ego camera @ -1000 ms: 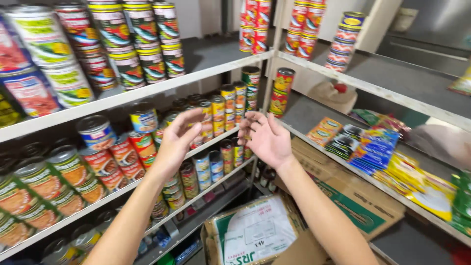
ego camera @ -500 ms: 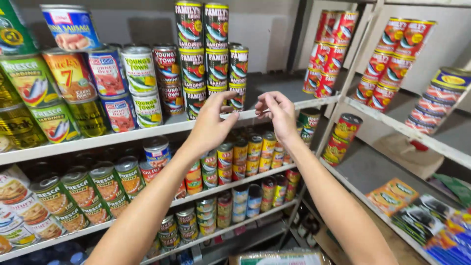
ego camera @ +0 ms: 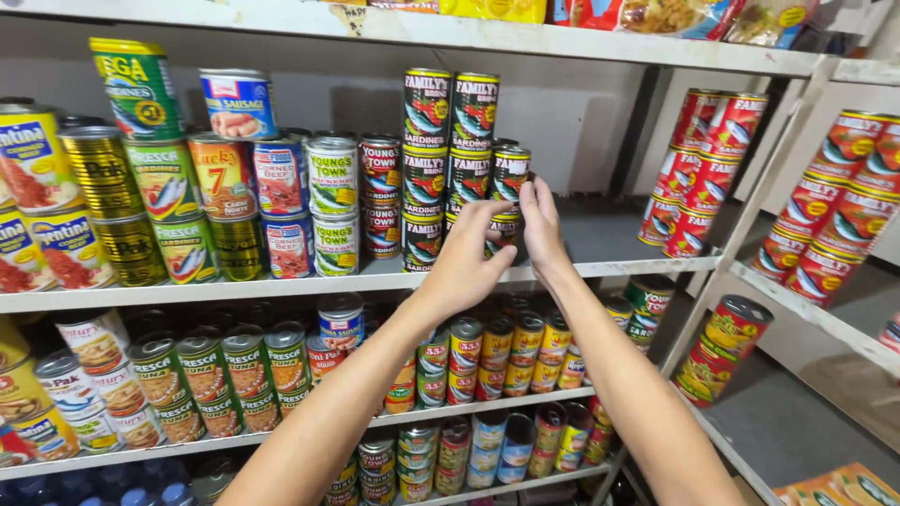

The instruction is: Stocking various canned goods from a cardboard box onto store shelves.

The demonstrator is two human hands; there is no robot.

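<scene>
Storeroom shelving of pale painted metal, filling the view, with a second rack joined at an angle on the right. Long white middle shelf (ego camera: 281, 286) loaded with tins in rows and stacks. Grey wall visible behind the tins.

Near the centre of that shelf, tall stacks of dark green sardine tins (ego camera: 450, 141) with red and yellow labels, up to four high. Beside them on the right, a shorter stack of the same kind, topped by a dark green sardine tin (ego camera: 511, 173).

Left hand (ego camera: 466, 262) raised in front of the shorter stack, fingers spread and curved, fingertips at a lower tin there; no clear grip visible. Right hand (ego camera: 542, 225) upright just right of that stack, fingers straight and together, fingertips against the side of the top tin, not closed around it. Both hands close together, nearly touching.

Further left on the same shelf, white-and-green mackerel tins (ego camera: 333, 201), red corned beef tins (ego camera: 279, 211), gold tins (ego camera: 112, 201), and a small blue sausage tin (ego camera: 239, 103) perched on top.

Lower shelf (ego camera: 469, 408) packed with green tuna tins (ego camera: 225, 379) and small mixed tins, partly hidden by the forearms.

Right-hand rack holding leaning stacks of red sardine tins (ego camera: 698, 173). Top shelf edge carrying bright plastic packets (ego camera: 656, 14), mostly cut off.
</scene>
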